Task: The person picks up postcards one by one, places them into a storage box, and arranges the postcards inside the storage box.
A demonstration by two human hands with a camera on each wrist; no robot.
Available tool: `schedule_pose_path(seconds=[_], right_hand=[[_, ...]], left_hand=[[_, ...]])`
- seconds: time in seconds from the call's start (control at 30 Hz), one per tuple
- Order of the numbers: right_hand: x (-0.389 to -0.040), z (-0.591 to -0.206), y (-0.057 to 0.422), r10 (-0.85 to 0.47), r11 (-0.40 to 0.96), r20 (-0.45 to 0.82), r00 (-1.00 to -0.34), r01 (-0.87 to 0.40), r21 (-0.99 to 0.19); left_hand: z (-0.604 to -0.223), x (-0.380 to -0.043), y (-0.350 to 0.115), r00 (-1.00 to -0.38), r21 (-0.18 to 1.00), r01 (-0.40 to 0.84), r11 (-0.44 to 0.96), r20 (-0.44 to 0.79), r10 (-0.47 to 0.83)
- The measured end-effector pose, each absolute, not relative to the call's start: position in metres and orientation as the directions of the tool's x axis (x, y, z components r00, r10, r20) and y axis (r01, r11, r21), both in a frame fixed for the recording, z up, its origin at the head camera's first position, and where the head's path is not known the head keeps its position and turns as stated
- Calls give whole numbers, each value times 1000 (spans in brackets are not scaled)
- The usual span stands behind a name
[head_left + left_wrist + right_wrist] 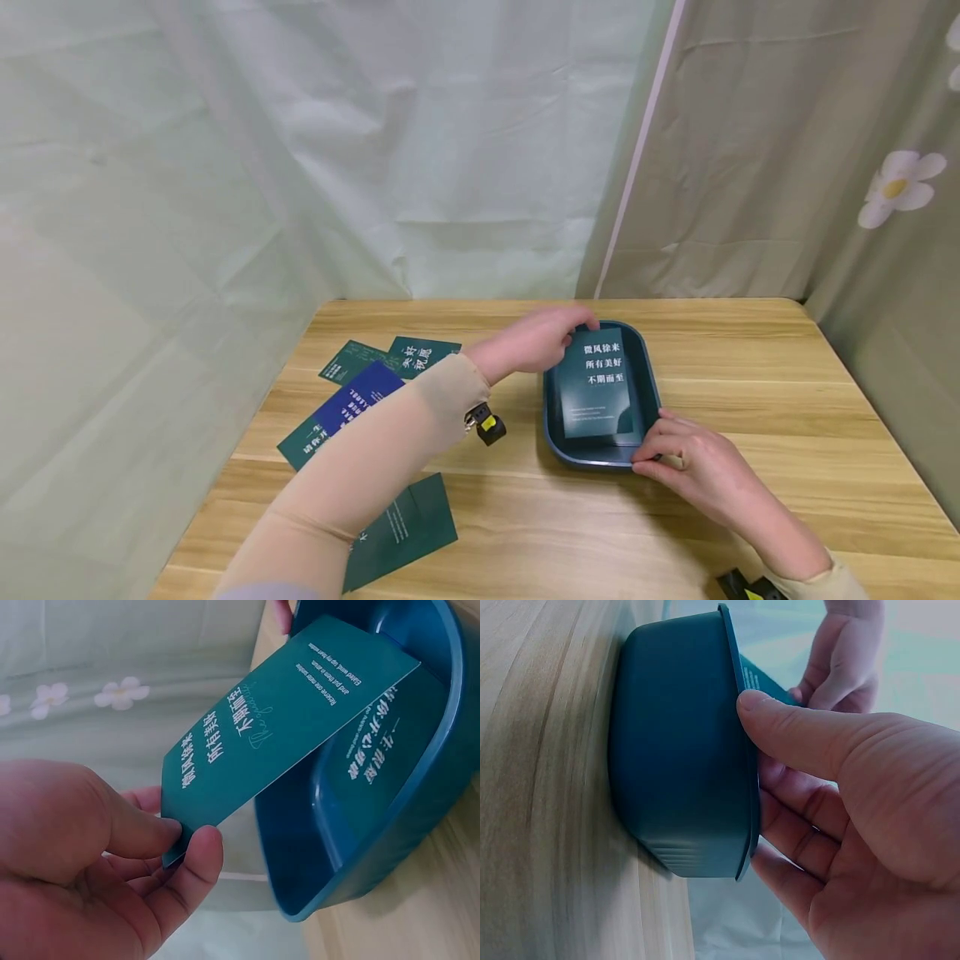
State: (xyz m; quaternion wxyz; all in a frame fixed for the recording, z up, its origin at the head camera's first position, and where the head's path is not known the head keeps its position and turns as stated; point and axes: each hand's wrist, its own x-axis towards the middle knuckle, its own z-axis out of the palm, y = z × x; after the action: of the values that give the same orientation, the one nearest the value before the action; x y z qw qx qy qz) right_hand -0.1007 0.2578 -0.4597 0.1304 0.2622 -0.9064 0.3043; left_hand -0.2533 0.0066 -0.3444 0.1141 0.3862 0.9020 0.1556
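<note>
A dark green card (595, 392) with white lettering slants down into a dark blue plastic tray (647, 367). My left hand (536, 337) pinches the card's far end between thumb and fingers, and this end stands above the rim in the left wrist view. Another green card (379, 742) lies on the tray's floor beneath it. At the tray's near right corner, my right hand (693, 462) pinches the rim, with the thumb on the outside wall and fingers over the inner side, as the right wrist view shows.
Left on the wooden table (757, 400) lie several loose cards: a blue card (367, 387) overlapping green ones, a green card (423, 354) behind, and a green card (420, 525) nearer, partly hidden by my left arm. A pale curtain (450, 150) hangs along the back.
</note>
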Motion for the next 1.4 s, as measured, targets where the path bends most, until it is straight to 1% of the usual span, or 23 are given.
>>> schedule_pose_path(seconds=[0.13,0.43,0.93,1.1,1.3,1.4], right_hand=[[-101,-460,257,-394,682,386,-834,-546,-485],[-104,-461,253,-409,671,405,-818,-571,-474],[-104,-459,252,-408,666,394,-824,-564,-489],[-104,-459,251,-405,665,385,-830,-556,-499],[-103,-458,250,-404,664,384,-830,-555,-500],[-102,-459,251,-405,665,384,-830,-556,-499]], left_hand=[[-351,-258,11,-678,355,657,665,-108,727],[-365,-271,15,-668,379,638,670,-161,727],[-386,-287,22,-664,392,603,695,-237,710],[-394,-290,27,-673,389,580,715,-267,690],[-403,-290,28,-683,444,508,738,-314,659],[-406,-291,29,-677,424,525,738,-317,664]])
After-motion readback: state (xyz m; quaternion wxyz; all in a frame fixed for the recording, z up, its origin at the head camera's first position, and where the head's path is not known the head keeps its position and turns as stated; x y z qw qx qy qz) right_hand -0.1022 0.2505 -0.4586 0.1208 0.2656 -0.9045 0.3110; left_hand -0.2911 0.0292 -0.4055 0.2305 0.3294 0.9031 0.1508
